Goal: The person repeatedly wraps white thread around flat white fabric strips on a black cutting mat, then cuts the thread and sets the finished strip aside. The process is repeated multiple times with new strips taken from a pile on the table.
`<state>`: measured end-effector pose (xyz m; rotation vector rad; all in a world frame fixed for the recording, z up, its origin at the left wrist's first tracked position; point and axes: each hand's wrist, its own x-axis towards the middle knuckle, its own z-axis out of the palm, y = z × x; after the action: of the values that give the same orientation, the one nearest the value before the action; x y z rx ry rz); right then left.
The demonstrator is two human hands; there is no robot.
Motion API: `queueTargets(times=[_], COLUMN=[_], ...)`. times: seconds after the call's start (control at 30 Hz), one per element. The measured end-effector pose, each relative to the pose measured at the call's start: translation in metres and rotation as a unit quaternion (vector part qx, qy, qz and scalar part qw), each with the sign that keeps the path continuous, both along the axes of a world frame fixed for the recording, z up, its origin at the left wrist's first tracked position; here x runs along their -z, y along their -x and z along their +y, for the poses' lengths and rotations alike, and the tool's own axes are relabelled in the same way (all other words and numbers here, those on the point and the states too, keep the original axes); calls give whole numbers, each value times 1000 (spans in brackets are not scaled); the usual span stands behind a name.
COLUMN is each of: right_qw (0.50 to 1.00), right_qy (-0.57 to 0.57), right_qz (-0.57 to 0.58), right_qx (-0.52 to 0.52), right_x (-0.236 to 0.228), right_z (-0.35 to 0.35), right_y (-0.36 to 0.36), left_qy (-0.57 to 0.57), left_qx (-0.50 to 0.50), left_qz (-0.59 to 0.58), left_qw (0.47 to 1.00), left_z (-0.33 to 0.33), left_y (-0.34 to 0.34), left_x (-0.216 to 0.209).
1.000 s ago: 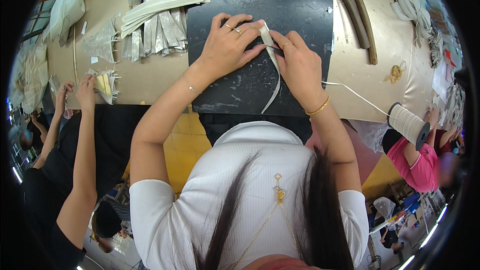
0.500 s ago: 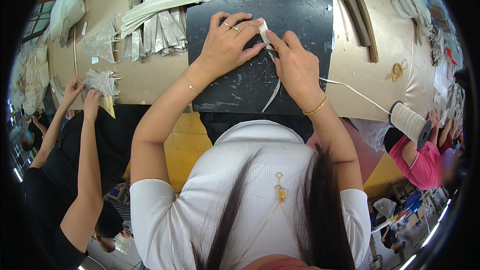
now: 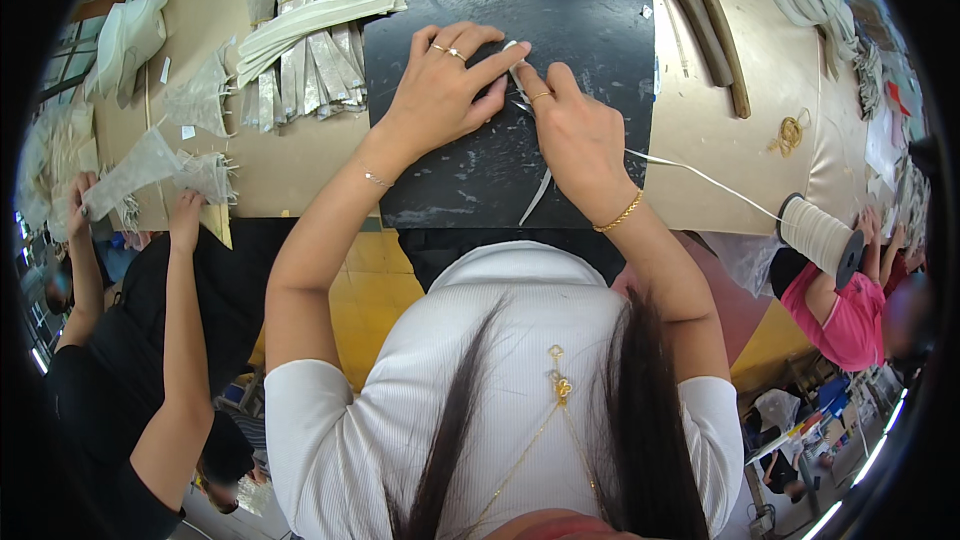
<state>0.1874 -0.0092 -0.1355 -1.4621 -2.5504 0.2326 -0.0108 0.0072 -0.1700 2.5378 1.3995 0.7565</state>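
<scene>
On the black cutting mat (image 3: 450, 190), both hands meet over a narrow white strip (image 3: 518, 77) of material. My left hand (image 3: 445, 80) is bent, its index fingertip pressing the strip's far end and its thumb lower down. My right hand (image 3: 585, 135) is closed, index finger laid along the strip. A thin, pointed metal tool (image 3: 522, 107) sticks out below its fingers; the handle is hidden in the palm. Nearer me lies a loose white end (image 3: 536, 198). A white cord (image 3: 700, 173) runs from beside my right hand to a spool (image 3: 815, 232).
Bundled pale strips (image 3: 310, 40) lie left of the mat. Two dark curved strips (image 3: 712, 35) and a coil of tan cord (image 3: 788, 134) lie right. At the left a co-worker's hand (image 3: 185, 215) works with pale pieces; another person in pink (image 3: 835, 320) sits right.
My left thumb has moved off the strip and nearer me. My right hand has shifted slightly left. The co-worker at the left has lifted a pale piece.
</scene>
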Motion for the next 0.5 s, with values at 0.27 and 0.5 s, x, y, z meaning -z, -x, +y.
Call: queueTargets(times=[0.27,0.5], right_qw=[1000,996], right_qy=[3,23], right_qz=[20,86], right_qx=[9,-3], right_x=[1,6], right_z=[-1,11], right_y=[-2,-6], left_qy=[-36,43], left_qx=[-81,60], left_qz=[16,28], left_qw=[996,997], left_z=[-2,-17], left_y=[-1,6], left_x=[-3,-11])
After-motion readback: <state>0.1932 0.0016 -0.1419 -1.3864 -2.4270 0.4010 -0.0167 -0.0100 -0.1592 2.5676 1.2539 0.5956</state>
